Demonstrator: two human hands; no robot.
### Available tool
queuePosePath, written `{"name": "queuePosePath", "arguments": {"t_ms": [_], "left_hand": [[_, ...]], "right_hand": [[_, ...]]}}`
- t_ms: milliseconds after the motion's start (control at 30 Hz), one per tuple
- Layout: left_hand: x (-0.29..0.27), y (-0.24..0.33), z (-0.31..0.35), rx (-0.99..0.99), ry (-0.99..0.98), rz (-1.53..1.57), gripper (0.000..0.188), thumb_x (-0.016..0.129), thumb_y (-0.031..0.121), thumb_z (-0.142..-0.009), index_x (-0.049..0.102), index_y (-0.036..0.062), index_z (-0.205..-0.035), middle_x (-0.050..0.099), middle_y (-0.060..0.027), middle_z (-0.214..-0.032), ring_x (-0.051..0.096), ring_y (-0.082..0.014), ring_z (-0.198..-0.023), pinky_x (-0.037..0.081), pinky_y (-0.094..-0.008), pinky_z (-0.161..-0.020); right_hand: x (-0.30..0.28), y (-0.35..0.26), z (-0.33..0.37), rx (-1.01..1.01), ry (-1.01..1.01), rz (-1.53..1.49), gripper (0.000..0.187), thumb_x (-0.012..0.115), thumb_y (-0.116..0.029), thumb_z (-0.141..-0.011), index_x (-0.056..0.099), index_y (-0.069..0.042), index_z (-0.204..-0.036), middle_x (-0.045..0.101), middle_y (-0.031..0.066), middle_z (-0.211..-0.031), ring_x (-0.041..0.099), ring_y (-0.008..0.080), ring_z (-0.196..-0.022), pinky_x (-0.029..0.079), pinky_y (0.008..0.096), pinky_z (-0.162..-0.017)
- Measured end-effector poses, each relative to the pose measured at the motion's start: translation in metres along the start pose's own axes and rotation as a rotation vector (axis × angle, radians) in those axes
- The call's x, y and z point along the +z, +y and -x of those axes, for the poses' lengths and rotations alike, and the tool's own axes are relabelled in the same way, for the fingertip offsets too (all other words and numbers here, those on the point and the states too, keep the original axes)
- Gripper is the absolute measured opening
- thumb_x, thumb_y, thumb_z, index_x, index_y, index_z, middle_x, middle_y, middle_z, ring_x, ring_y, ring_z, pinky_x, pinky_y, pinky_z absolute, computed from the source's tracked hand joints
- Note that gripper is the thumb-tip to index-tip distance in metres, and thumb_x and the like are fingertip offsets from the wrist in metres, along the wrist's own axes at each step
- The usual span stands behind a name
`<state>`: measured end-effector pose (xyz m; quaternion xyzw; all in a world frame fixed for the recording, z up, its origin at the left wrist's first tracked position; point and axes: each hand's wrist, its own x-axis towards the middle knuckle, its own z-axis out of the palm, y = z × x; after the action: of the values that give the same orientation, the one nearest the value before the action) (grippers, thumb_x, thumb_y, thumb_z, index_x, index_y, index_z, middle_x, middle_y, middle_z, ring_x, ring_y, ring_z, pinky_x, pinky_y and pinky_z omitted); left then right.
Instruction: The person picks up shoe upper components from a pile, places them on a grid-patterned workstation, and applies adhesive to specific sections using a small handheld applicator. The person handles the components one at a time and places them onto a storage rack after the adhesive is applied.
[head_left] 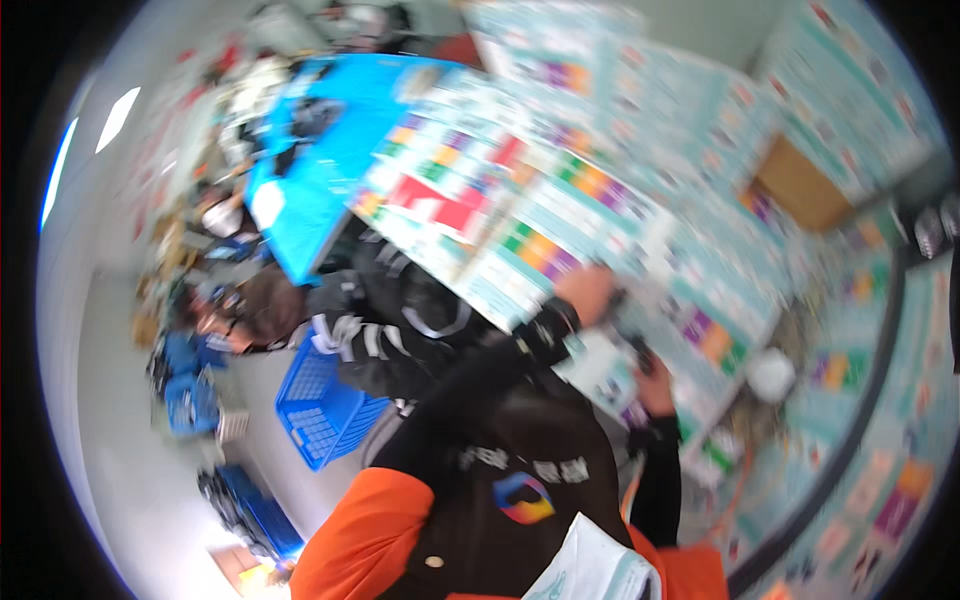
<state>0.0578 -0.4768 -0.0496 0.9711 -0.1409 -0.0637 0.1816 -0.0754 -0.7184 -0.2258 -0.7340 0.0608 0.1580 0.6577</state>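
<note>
My left hand (587, 292) reaches over a work surface covered with printed sheets (520, 275), its fingers curled at a small dark object (617, 300) too blurred to name. Nearer to me on the right, my right hand (656, 388) is closed around another dark piece (636, 350), smeared by motion. Whether the two dark parts belong to one thing I cannot tell. Both forearms are in black sleeves, with orange above the left one. Pale teal and white printed sheets with coloured blocks lie under and around both hands.
A person in a black-and-white jacket (390, 300) sits close on my left, beside a bright blue tabletop (350, 130). A blue plastic basket (325, 405) stands on the floor behind. To the right are a white round object (771, 374) and a brown cardboard piece (800, 185).
</note>
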Motion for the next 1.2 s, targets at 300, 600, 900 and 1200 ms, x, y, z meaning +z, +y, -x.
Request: {"name": "queuePosePath", "arguments": {"t_ms": [300, 600, 900, 1200], "left_hand": [[-0.046, -0.132, 0.161, -0.305, 0.429, 0.334, 0.032, 0.063, 0.033, -0.097, 0.072, 0.0026, -0.1, 0.07, -0.0256, -0.086, 0.069, -0.0449, -0.086, 0.054, -0.0529, -0.076], [-0.243, -0.341, 0.248, -0.651, 1.829, 0.094, 0.041, 0.06, 0.004, -0.096, 0.051, -0.0033, -0.135, 0.061, -0.0154, -0.122, 0.062, -0.0233, -0.1, 0.052, -0.0359, -0.088], [0.008, -0.439, 0.398, -1.178, 0.506, 0.245, 0.056, 0.075, 0.03, -0.084, 0.06, -0.0014, -0.128, 0.068, -0.0258, -0.118, 0.067, -0.0391, -0.11, 0.053, -0.0439, -0.096], [0.057, -0.502, 0.482, -1.363, 0.847, 0.193, 0.037, 0.078, 0.021, -0.082, 0.062, 0.0026, -0.109, 0.068, -0.0194, -0.099, 0.066, -0.038, -0.095, 0.053, -0.0474, -0.085]], "right_hand": [[-0.108, -0.01, -0.011, 0.125, 0.444, 1.034, 0.067, 0.065, -0.005, -0.085, 0.041, 0.006, -0.147, 0.049, 0.028, -0.14, 0.041, 0.0436, -0.137, 0.035, 0.0511, -0.115], [-0.103, -0.058, -0.03, 0.029, 0.415, 1.033, 0.027, 0.068, -0.013, -0.091, 0.065, 0.002, -0.113, 0.063, 0.0199, -0.11, 0.059, 0.0388, -0.107, 0.05, 0.0481, -0.094], [-0.029, -0.081, -0.046, -0.058, 0.147, 1.084, 0.028, 0.066, -0.013, -0.089, 0.068, 0.0, -0.113, 0.066, 0.0204, -0.112, 0.061, 0.038, -0.107, 0.049, 0.0459, -0.095], [0.052, -0.136, -0.065, -0.03, -0.002, 1.093, 0.03, 0.065, -0.011, -0.09, 0.066, -0.001, -0.118, 0.063, 0.0177, -0.115, 0.061, 0.0335, -0.104, 0.049, 0.042, -0.093]]}}
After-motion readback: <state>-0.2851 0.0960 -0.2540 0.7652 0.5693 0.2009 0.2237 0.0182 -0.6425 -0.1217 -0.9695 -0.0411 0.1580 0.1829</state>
